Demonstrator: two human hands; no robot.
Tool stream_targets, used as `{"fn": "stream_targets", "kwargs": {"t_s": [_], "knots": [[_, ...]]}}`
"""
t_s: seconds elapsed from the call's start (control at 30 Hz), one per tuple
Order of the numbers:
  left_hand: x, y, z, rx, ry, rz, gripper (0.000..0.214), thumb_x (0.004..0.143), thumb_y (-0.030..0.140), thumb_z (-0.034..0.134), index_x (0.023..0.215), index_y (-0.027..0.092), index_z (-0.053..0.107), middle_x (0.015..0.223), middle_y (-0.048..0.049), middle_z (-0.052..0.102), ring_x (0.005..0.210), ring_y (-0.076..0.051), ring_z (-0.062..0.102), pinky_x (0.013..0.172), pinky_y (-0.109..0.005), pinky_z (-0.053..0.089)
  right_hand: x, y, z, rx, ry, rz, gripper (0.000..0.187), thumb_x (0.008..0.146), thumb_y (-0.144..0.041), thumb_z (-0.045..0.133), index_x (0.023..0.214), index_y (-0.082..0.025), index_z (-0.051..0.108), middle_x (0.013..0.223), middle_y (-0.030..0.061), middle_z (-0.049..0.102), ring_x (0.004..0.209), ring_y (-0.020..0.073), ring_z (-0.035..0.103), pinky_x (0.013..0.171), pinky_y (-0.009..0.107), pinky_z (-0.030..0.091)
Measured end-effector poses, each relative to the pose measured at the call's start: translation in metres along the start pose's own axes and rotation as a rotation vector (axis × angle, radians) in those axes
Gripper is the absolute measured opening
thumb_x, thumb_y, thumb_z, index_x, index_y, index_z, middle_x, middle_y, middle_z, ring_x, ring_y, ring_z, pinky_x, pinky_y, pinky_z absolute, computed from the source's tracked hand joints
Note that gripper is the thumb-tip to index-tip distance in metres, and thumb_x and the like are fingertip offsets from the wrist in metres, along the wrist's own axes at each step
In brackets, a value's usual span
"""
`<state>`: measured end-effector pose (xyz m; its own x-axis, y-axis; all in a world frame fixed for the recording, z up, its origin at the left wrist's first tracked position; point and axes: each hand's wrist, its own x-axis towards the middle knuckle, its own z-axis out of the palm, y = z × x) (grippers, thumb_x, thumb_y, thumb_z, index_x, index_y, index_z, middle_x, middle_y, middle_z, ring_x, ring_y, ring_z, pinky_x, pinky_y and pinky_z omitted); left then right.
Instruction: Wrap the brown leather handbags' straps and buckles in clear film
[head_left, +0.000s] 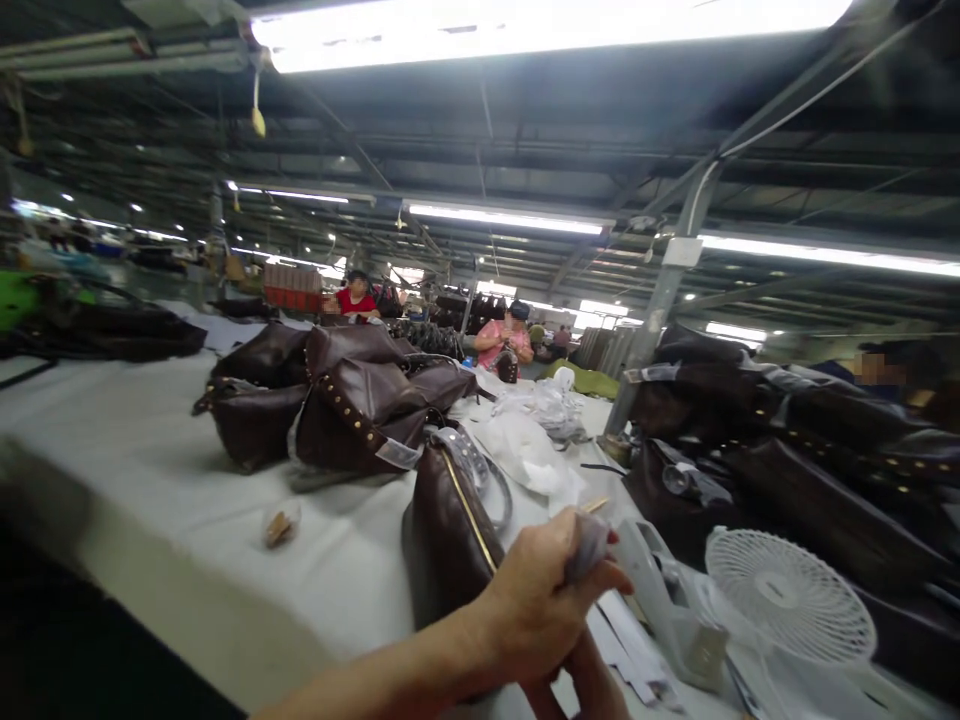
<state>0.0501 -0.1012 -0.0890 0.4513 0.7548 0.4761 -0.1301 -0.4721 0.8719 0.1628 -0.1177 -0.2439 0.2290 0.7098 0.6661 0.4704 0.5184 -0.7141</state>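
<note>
My left hand (529, 595) reaches in from the bottom and is closed on a crumpled greyish wad (589, 545), perhaps thin plastic or tissue. A pale, pointed tan tip (595, 506) sticks out just above it. Below, my right hand (581, 685) shows only in part, close under the left one; its fingertips and anything in them are hidden. Right behind my left hand stands a dark brown leather bag (442, 530) with a gold zipper along its top. A clear-wrapped handle (465, 455) rests at its far end.
Several studded brown bags (360, 400) are heaped on the white table (187, 500). More bags (750, 430) are piled at right, behind a white fan (791, 595). A small plastic packet (280, 526) lies at left. A metal post (660, 310) rises beyond. Co-workers (504, 340) sit farther back.
</note>
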Motion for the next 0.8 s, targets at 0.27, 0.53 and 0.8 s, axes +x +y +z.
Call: {"fn": "stream_targets", "kwargs": {"t_s": [0.27, 0.53, 0.8], "knots": [[-0.001, -0.025, -0.010, -0.266, 0.038, -0.174, 0.020, 0.078, 0.025, 0.066, 0.096, 0.015, 0.067, 0.087, -0.0064, 0.071, 0.077, -0.019, 0.062, 0.076, -0.028, 0.044, -0.016, 0.002, 0.019, -0.158, 0.158, 0.035, 0.061, 0.080, -0.050, 0.069, 0.134, -0.025, 0.054, 0.102, 0.0087, 0.073, 0.084, 0.0272, 0.069, 0.062, 0.030, 0.055], [0.016, 0.003, -0.031, -0.320, 0.024, -0.042, 0.035, 0.087, 0.042, 0.055, 0.086, 0.012, 0.072, 0.082, -0.0083, 0.070, 0.079, -0.020, 0.061, 0.077, -0.029, 0.045, 0.003, 0.002, 0.011, -0.144, 0.095, 0.001, 0.043, 0.080, -0.053, 0.066, 0.110, -0.022, 0.065, 0.060, 0.0002, 0.063, 0.050, 0.0180, 0.059, 0.048, 0.026, 0.048], [0.032, 0.007, -0.058, -0.381, 0.107, -0.006, 0.038, 0.069, 0.016, 0.065, 0.108, 0.018, 0.065, 0.103, -0.0067, 0.069, 0.070, -0.015, 0.065, 0.063, -0.027, 0.053, 0.031, 0.010, -0.016, -0.155, 0.018, -0.129, 0.043, 0.080, -0.054, 0.063, 0.104, -0.019, 0.067, 0.068, 0.0055, 0.066, 0.058, 0.0183, 0.059, 0.056, 0.026, 0.052]]}}
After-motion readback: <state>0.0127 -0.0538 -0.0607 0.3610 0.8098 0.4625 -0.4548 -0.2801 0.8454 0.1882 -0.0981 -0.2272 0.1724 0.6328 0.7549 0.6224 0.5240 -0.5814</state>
